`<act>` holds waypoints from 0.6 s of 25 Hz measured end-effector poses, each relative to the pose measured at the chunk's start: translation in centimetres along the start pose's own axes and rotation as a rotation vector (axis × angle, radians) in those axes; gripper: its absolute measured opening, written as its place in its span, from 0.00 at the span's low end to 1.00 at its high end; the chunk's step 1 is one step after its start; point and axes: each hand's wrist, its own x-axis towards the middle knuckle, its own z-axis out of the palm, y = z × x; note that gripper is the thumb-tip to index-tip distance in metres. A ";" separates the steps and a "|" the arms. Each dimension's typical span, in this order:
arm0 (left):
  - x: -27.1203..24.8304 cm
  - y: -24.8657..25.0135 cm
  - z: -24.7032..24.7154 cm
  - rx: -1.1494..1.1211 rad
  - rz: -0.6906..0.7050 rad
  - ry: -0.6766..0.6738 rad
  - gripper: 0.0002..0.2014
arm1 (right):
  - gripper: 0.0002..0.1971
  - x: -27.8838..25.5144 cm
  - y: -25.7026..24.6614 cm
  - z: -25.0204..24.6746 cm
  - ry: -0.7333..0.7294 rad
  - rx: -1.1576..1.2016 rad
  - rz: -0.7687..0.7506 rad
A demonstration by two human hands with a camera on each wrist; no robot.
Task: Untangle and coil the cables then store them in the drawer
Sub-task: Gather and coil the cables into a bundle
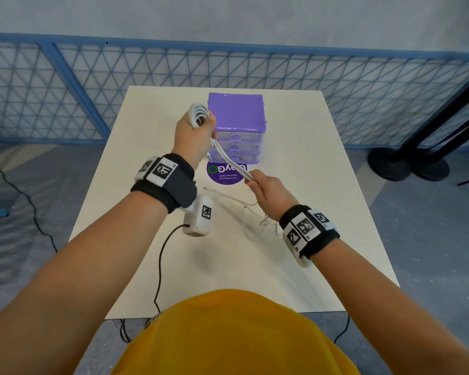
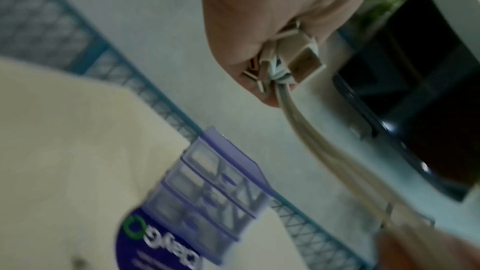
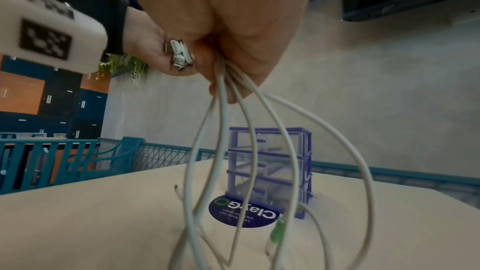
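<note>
The desk fills the middle of the head view. At its upper centre stands the purple drawer unit, its three clear drawers closed; what is inside is hard to make out. The left hand grips the coiled white cables. The right hand pinches the loose strands, whose ends lie on the desk.

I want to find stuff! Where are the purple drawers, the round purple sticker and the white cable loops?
purple drawers (image 1: pixel 236 110), head view, on the lid.
round purple sticker (image 1: pixel 222 175), head view, on its middle.
white cable loops (image 1: pixel 198 112), head view, on the coil the left hand (image 1: pixel 192 136) holds.
</note>
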 end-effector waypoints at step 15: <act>-4.3 0.8 0.9 0.401 -0.227 -0.659 0.37 | 0.15 1.6 -4.0 -1.7 0.462 0.039 -0.225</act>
